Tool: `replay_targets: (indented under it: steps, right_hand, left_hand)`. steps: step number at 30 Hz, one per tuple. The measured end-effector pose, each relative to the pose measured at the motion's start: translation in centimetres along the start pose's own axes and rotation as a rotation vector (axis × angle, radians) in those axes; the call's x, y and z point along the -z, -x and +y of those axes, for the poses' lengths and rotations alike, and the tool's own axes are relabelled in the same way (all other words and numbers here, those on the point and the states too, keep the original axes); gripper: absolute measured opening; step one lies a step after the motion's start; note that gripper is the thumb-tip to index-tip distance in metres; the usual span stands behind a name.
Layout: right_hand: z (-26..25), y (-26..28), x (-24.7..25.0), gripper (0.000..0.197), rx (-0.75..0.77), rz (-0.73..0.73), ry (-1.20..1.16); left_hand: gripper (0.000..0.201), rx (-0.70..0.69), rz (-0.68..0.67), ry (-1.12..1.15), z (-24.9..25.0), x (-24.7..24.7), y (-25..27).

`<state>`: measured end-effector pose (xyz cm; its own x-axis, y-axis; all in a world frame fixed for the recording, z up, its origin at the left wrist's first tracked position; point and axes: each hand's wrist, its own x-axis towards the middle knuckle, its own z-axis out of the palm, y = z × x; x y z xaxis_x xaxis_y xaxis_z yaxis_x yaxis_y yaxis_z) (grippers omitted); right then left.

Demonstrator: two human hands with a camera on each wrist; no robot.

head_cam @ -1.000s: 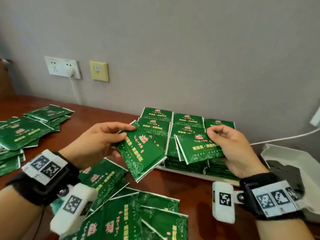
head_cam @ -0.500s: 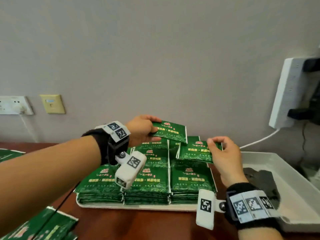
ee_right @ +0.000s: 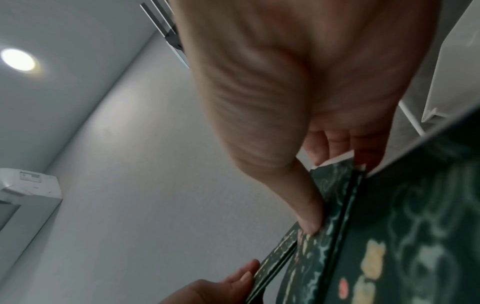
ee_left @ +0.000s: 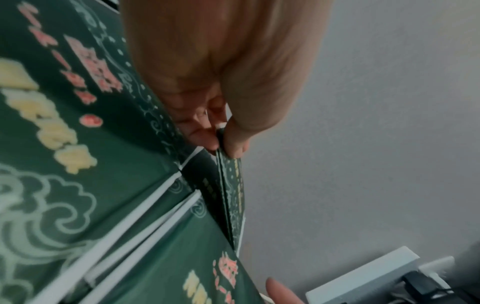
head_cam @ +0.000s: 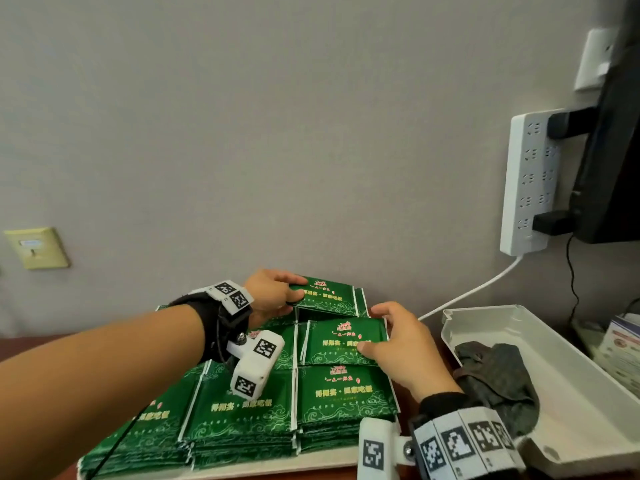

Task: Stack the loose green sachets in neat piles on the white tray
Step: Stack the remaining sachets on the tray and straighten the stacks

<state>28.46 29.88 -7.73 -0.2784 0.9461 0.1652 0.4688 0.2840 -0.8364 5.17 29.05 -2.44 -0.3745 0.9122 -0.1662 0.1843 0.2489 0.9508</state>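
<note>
At the near edge of the white tray (head_cam: pixel 242 474), piles of green sachets (head_cam: pixel 239 410) are seen already built up in close rows, their edges roughly squared. Just beyond them, in the right-hand column, one sachet (head_cam: pixel 343 341) is pinched at its right edge by the right hand (head_cam: pixel 405 348), thumb on the printed face and fingers beneath, and is held low over the middle pile. Farther back, against the wall, a second sachet (head_cam: pixel 325 296) is gripped at its left edge by the left hand (head_cam: pixel 270 296); in the left wrist view it is shown clamped between thumb and fingertips (ee_left: pixel 205 137), tilted above the rear pile rather than lying flat. Neither sachet has been let go. To the right, a second white tray (head_cam: pixel 554 358) holding a dark cloth (head_cam: pixel 498 382) is set beside the stacks, and a power strip (head_cam: pixel 530 181) is fixed to the wall behind.

The task is judged well advanced: most of the tray is filled with piles, and two sachets remain to be laid down and squared. Whether more loose sachets are left elsewhere cannot be told from these views.
</note>
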Motion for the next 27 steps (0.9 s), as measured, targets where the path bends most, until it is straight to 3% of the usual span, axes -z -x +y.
replay_targets:
  steps: [3,10,14,18,23,27]
  right_hand:
    - [-0.2,0.3,0.3,0.053,0.007,0.032,0.094]
    - [-0.3,0.3,0.1,0.039,0.033,0.061,0.120]
    - [-0.6,0.3,0.0,0.037,0.056,0.064,0.126]
    - [-1.0,0.5,0.3,0.045,0.052,0.015,0.134]
    - [-1.5,0.6,0.9,0.067,0.018,-0.115,0.213]
    - [-1.4,0.6,0.6,0.069,0.020,-0.115,0.270]
  left_hand:
    - [0.021,-0.010,0.017,-0.025,-0.4,-0.9,-0.4]
    - [0.012,-0.098,-0.014,-0.405,0.6,-1.0,-0.6]
    - [0.020,-0.133,0.016,-0.619,1.4,-0.7,-1.1]
    - [0.017,-0.187,0.046,-0.815,2.2,-0.8,-1.1]
    - [0.038,-0.253,-0.093,-0.943,2.6,-2.9,-0.8]
    - [0.041,-0.277,-0.164,-0.985,2.1,-4.4,-1.0]
